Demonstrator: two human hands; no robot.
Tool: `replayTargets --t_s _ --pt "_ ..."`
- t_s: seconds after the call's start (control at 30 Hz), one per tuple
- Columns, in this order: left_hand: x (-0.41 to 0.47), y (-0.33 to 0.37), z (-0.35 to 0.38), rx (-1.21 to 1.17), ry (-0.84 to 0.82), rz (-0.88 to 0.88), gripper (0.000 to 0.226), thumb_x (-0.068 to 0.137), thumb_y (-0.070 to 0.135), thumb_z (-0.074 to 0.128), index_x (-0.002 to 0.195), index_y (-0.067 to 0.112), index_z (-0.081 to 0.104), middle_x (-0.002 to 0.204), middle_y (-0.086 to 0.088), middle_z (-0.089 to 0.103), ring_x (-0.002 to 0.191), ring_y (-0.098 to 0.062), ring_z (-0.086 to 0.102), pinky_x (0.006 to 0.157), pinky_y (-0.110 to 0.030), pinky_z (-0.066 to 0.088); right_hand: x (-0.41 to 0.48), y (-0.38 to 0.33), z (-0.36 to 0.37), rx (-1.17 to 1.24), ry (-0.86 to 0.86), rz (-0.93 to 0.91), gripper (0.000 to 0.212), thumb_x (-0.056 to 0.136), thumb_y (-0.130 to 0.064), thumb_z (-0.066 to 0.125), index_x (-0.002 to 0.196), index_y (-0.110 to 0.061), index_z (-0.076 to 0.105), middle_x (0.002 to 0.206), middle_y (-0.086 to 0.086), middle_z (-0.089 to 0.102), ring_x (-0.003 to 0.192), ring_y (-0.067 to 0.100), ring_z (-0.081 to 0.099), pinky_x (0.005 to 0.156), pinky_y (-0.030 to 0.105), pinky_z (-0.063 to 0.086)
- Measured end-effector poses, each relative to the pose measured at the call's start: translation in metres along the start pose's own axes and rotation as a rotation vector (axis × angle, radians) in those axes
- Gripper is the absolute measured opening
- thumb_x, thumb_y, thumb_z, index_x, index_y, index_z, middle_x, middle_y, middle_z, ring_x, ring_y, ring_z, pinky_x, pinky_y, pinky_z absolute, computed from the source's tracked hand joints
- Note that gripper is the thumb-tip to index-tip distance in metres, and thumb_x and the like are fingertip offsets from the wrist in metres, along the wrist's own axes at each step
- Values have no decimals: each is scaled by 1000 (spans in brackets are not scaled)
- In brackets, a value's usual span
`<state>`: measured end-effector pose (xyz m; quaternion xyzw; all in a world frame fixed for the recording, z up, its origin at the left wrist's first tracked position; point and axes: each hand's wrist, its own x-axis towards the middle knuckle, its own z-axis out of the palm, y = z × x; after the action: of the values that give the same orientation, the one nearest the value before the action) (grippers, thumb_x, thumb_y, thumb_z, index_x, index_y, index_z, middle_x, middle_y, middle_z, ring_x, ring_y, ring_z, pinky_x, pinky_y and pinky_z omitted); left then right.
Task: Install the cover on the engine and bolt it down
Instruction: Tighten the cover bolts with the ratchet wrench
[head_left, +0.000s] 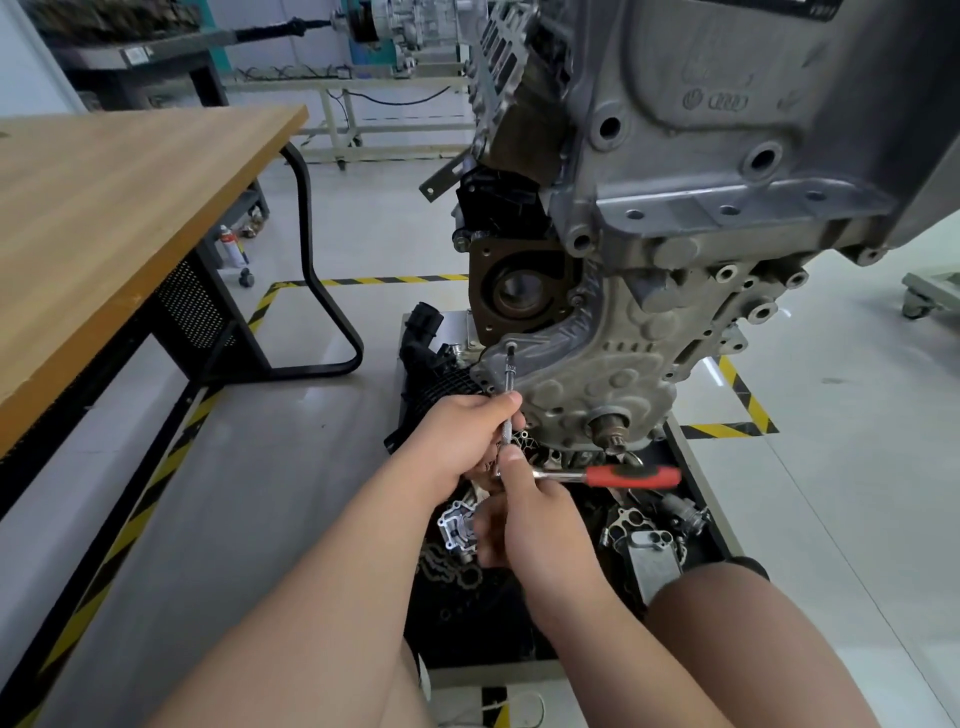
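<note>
The grey ribbed cover (597, 364) sits against the lower front of the engine (727, 156). A bolt (511, 347) stands in the cover's upper left hole. A thin extension bar (508, 384) reaches from the bolt down to a ratchet with a red handle (631, 476), which points right. My left hand (457, 431) pinches the extension bar between thumb and fingers. My right hand (530, 509) grips the ratchet at its head end, thumb on top.
A wooden workbench (130, 218) with black legs stands to the left. The engine stand's black tray (467, 597) below holds several loose parts, among them an oil cooler (649, 556) and a small housing (457, 525). Yellow-black floor tape (748, 405) surrounds the stand.
</note>
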<state>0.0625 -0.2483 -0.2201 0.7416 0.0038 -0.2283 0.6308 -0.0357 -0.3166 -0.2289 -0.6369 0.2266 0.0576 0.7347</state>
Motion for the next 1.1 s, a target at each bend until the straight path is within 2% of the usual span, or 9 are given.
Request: replayTargets --t_s 0.1,0.2,0.37,0.47,0.57,0.67,0.8,0.9,1.1 --pt "2 0 2 34 24 3 38 86 38 65 51 23 68 43 5 43 37 -11 38 38 -16 28 4 -3 -9 -638 178 -271 44 94 -53 41 73 -18 55 61 -3 61 61 18 60 57 32 44" --pt "4 -1 2 61 37 3 34 82 42 67 53 25 69 46 1 44 41 -15 39 41 -18 30 10 -3 -14 -756 191 -316 37 95 -52 41 77 -21 52 62 -7 56 62 15 55 54 29 36" --pt "3 2 5 52 0 -30 42 87 48 58 52 27 70 44 8 53 39 -8 49 44 -16 38 4 -5 -5 270 -65 6 39 101 -38 42 82 -11 63 57 5 57 43 18 45 48 27 42" --pt "1 3 8 -12 -72 -69 46 91 46 52 58 21 72 46 3 54 40 -11 48 45 -19 38 3 -7 -5 812 -286 227 39 98 -44 40 80 -16 60 55 -1 46 38 12 36 45 23 39" --pt "1 3 9 -51 -115 -81 41 96 37 48 69 17 71 40 9 42 34 -6 40 38 -15 29 4 -6 -8 1091 -386 307 36 90 -45 42 80 -13 55 48 -6 41 33 10 35 43 21 41" --pt "0 4 7 -19 -134 -62 37 97 34 45 74 18 69 40 13 40 33 -5 41 36 -12 26 4 -3 -8 1098 -401 294 38 87 -45 43 78 -12 57 45 -7 38 32 10 34 42 22 41" --pt "1 3 6 -15 -120 -29 42 95 35 51 59 22 68 43 11 37 31 -7 38 35 -10 26 8 1 -8 914 -353 262 49 93 -55 37 75 -14 56 44 -4 36 33 12 33 41 24 39" --pt "1 2 5 5 -118 -21 43 94 38 54 56 25 69 44 12 36 34 -6 34 36 -13 27 10 6 -8 611 -145 184 58 97 -56 33 78 -7 57 43 4 41 34 19 37 42 26 38" --pt "3 2 6 53 -100 -9 39 89 40 60 55 25 70 41 14 39 35 -4 34 37 -15 26 10 3 -23 -635 287 -335 52 88 -61 29 75 -17 54 54 -5 56 51 13 52 52 29 39"
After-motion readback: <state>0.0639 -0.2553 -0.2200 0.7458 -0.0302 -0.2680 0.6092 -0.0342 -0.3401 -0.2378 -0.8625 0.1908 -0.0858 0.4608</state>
